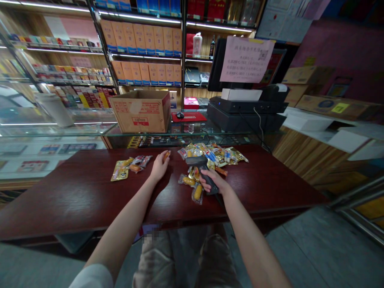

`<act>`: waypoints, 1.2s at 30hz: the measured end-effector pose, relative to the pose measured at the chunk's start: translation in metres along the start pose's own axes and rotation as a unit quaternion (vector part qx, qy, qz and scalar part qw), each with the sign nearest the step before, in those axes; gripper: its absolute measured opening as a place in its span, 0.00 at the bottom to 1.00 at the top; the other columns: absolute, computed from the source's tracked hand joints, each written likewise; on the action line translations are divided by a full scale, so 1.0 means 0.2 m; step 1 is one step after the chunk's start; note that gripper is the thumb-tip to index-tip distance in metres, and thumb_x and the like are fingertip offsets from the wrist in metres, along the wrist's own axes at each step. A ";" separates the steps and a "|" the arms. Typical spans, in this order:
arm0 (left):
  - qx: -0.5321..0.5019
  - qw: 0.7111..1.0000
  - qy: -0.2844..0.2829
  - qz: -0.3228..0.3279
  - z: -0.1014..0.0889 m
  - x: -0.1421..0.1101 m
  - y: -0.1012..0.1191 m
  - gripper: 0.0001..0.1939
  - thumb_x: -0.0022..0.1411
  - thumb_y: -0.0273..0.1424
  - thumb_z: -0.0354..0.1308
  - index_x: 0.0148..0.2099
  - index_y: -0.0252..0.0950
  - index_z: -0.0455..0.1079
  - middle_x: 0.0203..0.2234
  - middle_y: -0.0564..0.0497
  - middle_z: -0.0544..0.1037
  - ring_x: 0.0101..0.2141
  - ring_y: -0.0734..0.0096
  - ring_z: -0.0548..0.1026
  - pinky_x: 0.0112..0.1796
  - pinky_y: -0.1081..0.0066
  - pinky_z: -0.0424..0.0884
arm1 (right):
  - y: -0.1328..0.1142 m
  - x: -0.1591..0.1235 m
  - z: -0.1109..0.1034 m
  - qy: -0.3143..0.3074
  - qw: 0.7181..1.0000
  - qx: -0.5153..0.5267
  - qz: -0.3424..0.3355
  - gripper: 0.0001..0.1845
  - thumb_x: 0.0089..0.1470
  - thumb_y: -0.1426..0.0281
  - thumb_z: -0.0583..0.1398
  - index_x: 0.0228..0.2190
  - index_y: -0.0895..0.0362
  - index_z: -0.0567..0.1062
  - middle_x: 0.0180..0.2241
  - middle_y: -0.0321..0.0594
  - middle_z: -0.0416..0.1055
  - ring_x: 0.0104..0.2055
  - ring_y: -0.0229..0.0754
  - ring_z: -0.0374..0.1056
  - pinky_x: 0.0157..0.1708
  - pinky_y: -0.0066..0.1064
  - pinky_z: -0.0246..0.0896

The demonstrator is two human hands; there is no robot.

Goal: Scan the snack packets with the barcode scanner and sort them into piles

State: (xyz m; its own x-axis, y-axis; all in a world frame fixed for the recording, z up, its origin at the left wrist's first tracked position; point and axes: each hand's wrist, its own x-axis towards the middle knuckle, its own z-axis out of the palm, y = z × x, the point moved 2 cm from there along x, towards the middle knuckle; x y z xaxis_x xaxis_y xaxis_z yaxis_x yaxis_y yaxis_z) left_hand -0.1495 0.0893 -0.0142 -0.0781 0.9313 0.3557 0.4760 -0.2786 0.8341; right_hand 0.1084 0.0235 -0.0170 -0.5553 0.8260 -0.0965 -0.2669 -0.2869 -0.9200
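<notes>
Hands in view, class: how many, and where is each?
2: the left hand, holding a small orange item at the table; the right hand, gripping the dark scanner beside the snack packets.

Dark-red table (102,204); loose packets (223,155), probably snacks.

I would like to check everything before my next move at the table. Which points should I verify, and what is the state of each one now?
1. Right hand grips the handheld scanner by its handle: ok.
2. Left hand has hold of a small orange packet: ok.
3. Small group of packets on the left lies apart from the large pile: ok.
4. Area around the scanner is free of loose packets: not ok, several lie close to it.
5. Barcode on the held packet is uncovered and readable: cannot tell, too small and partly hidden by fingers.
6. Cardboard box stands behind the packets, off the wooden table: ok.
</notes>
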 end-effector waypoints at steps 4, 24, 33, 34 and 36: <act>0.305 0.949 0.081 -0.005 -0.14 -0.02 -0.02 0.19 0.64 0.29 0.51 0.56 0.33 0.69 0.53 0.31 0.69 0.56 0.38 0.64 0.54 0.40 0.56 | -0.01 0.01 -0.03 0.038 0.999 0.025 -0.030 0.18 0.51 0.57 0.63 0.35 0.54 0.64 0.18 0.25 0.62 0.11 0.29 0.51 0.11 0.23 0.51; -0.044 0.950 -0.287 0.119 0.19 -0.17 0.13 0.26 0.42 0.43 0.73 0.45 0.41 0.76 0.45 0.43 0.75 0.51 0.47 0.69 0.60 0.52 0.54 | 0.03 -0.06 0.00 -0.134 0.988 0.023 0.073 0.19 0.51 0.57 0.65 0.36 0.59 0.69 0.25 0.37 0.75 0.26 0.41 0.75 0.35 0.38 0.72; 0.001 0.998 -0.068 -0.012 0.11 -0.08 0.01 0.13 0.50 0.34 0.70 0.32 0.39 0.68 0.42 0.40 0.73 0.60 0.38 0.54 0.61 0.48 0.40 | 0.04 0.15 -0.04 0.076 0.994 0.079 -0.030 0.08 0.56 0.67 0.60 0.37 0.58 0.70 0.40 0.51 0.79 0.45 0.46 0.77 0.52 0.43 0.69; 0.012 0.999 -0.041 -0.027 0.10 -0.08 0.00 0.11 0.52 0.32 0.68 0.34 0.38 0.68 0.44 0.39 0.72 0.61 0.37 0.52 0.61 0.47 0.41 | 0.03 0.17 -0.05 0.083 0.993 0.080 -0.029 0.08 0.56 0.67 0.60 0.37 0.58 0.70 0.41 0.51 0.79 0.45 0.46 0.77 0.52 0.43 0.69; 0.017 0.998 -0.006 -0.053 0.08 -0.06 -0.02 0.09 0.55 0.31 0.65 0.37 0.38 0.68 0.47 0.37 0.71 0.63 0.36 0.49 0.60 0.48 0.43 | 0.01 0.22 -0.07 0.079 0.994 0.072 -0.007 0.07 0.56 0.68 0.59 0.37 0.58 0.70 0.42 0.52 0.79 0.45 0.46 0.77 0.51 0.43 0.70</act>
State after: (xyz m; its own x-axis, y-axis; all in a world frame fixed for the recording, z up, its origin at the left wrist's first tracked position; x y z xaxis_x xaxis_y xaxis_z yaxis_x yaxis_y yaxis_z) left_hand -0.1368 0.0820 -0.0285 -0.1196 0.9578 0.2613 0.4947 -0.1707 0.8521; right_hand 0.0945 0.0669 -0.0281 -0.4232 0.8929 -0.1540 -0.3899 -0.3329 -0.8586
